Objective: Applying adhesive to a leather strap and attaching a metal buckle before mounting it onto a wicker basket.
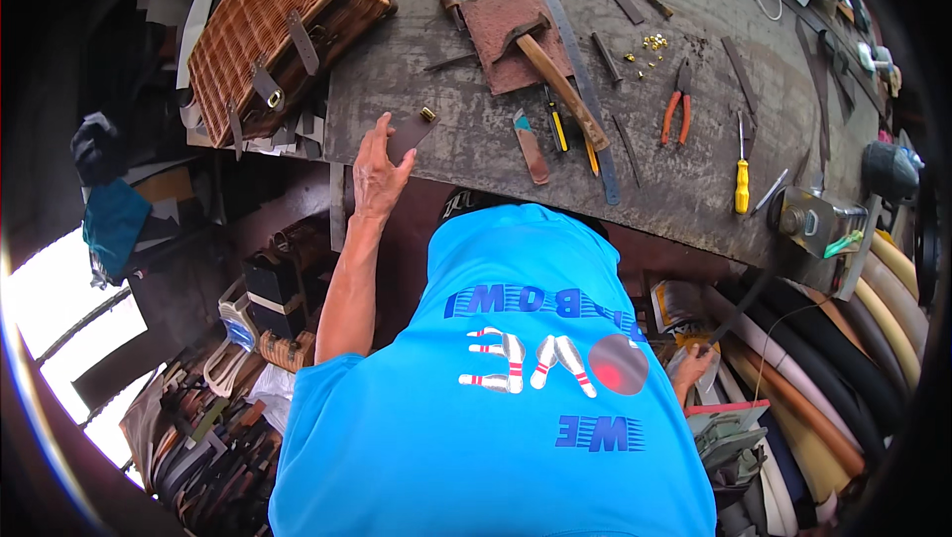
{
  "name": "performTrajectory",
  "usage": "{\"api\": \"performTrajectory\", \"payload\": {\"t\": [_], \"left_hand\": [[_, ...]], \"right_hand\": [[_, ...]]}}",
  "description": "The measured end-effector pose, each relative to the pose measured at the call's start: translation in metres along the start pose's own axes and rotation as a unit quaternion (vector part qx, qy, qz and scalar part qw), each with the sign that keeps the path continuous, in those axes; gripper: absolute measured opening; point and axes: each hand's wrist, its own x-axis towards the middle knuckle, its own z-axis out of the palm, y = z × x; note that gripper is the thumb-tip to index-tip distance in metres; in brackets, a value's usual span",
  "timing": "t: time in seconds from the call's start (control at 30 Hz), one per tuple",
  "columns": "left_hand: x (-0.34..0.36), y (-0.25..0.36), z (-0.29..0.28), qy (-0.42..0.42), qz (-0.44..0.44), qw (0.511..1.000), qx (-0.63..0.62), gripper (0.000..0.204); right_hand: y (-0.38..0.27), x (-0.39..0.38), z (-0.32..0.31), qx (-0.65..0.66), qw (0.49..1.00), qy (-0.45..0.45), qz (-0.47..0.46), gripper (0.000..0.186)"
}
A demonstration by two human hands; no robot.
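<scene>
At the near left edge of the worktable (456, 155), my left hand (377, 180) rests with its fingers stretched out. Between its thumb and index finger lies a small dark leather piece (405, 135), with a brass-coloured fitting (427, 114) at its far end. Low on the right, below the table's edge, my right hand (690, 368) is partly hidden by my blue shirt. Its fingers are closed on a long dark strap (739, 313), which slants up toward the table's corner.
A hammer (560, 86) lies across a reddish-brown slab (486, 21), beside a metal ruler (567, 51). Pliers (678, 111), a yellow screwdriver (742, 180) and small brass pieces (654, 42) are farther right. A wicker case (268, 31) stands left; material rolls (883, 309) lean at right.
</scene>
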Motion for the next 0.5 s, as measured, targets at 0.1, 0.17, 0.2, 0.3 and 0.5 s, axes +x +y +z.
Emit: {"api": "performTrajectory", "payload": {"t": [0.1, 0.17, 0.2, 0.3, 0.5], "left_hand": [[0.002, 0.0, -0.002, 0.006, 0.01, 1.0, -0.004, 0.066], [0.001, -0.006, -0.002, 0.004, 0.008, 1.0, -0.01, 0.061], [0.0, -0.009, -0.001, 0.006, 0.01, 1.0, -0.019, 0.054], [-0.002, -0.014, 0.004, 0.002, 0.015, 0.999, -0.029, 0.043], [0.002, -0.032, 0.026, -0.042, 0.051, 0.997, -0.04, 0.037]], "right_hand": [[0.04, -0.039, 0.031, 0.017, 0.995, 0.031, 0.094, 0.043], [0.076, -0.047, 0.032, 0.051, 0.997, -0.021, 0.062, 0.049], [0.086, -0.048, 0.027, 0.09, 0.992, -0.074, 0.037, 0.054], [0.024, 0.004, 0.037, 0.164, 0.982, -0.05, -0.082, 0.064], [-0.087, 0.048, 0.027, 0.21, 0.976, 0.007, 0.059, 0.05]]}}
